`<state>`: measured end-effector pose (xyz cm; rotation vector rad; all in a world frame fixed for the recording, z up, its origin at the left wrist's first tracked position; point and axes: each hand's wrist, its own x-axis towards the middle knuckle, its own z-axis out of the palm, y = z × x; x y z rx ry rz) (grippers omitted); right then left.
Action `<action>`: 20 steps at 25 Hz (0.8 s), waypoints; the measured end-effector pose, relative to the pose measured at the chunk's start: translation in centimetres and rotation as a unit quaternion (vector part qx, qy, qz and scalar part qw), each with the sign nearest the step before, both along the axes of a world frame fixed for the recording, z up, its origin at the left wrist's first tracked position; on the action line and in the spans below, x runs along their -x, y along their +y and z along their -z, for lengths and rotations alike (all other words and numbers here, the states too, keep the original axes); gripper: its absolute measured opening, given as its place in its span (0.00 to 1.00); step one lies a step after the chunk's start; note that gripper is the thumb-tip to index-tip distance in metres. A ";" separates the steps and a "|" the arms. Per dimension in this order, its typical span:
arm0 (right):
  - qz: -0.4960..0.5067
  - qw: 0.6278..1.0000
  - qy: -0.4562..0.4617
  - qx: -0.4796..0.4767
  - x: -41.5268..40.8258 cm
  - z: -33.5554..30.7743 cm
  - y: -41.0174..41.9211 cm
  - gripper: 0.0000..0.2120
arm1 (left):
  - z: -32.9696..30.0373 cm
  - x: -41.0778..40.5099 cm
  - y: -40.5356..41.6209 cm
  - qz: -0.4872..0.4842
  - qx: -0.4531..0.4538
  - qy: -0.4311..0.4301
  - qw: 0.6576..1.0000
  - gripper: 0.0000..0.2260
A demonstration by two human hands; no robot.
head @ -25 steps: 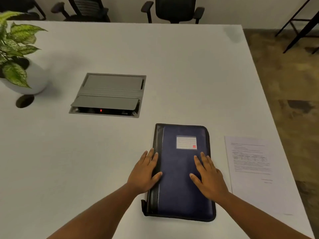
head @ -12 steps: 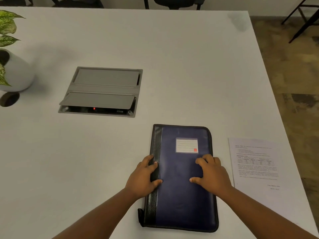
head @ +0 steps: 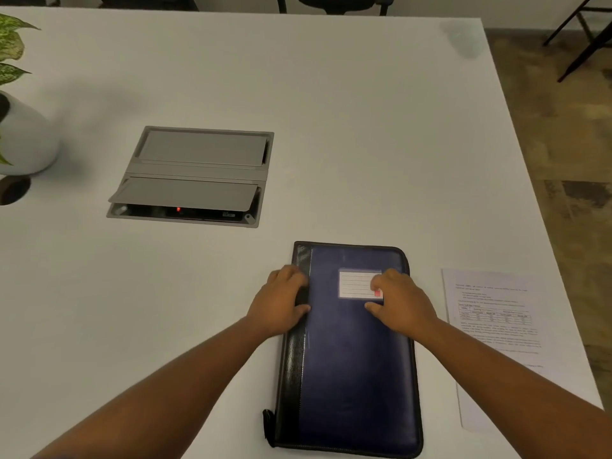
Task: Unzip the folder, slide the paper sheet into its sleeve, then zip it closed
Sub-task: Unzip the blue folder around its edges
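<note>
Left hand [head: 281, 303] curled over folder [head: 351, 366] spine edge, fingers bent, resting, nothing pinched. Right hand [head: 400, 303] curled on cover beside label [head: 356, 284], nothing clamped. White table [head: 331, 111]. Folder flat, zipped, near front edge. Paper sheet [head: 496, 332] just right of folder. Zipper pull [head: 267, 422] at near-left corner.

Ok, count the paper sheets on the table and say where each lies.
1. The paper sheet lies flat on the table, right of the zipped folder, near the table's right edge. Any sheets inside the closed folder would be hidden.
</note>
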<state>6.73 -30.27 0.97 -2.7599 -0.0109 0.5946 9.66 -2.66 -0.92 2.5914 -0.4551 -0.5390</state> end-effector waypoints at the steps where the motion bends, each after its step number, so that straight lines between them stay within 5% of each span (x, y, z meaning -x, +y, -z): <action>1: -0.004 1.000 -0.012 -0.015 -1.0 -0.1 0.2 0.20 | -0.3 -1.5 -0.4 -0.008 -0.007 0.011 1.000 0.31; 5: -0.004 0.998 -0.049 -0.037 -5.1 -0.2 1.3 0.23 | -0.8 -7.4 -2.1 0.017 -0.093 0.048 0.994 0.49; 10: 0.010 0.999 -0.015 -0.042 -9.7 0.3 3.1 0.17 | -0.7 -11.9 -3.8 0.080 -0.167 0.092 0.978 0.38; 20: -0.002 0.995 0.097 0.000 -13.3 2.3 4.7 0.18 | -0.3 -14.0 -6.0 0.184 -0.281 0.034 0.941 0.40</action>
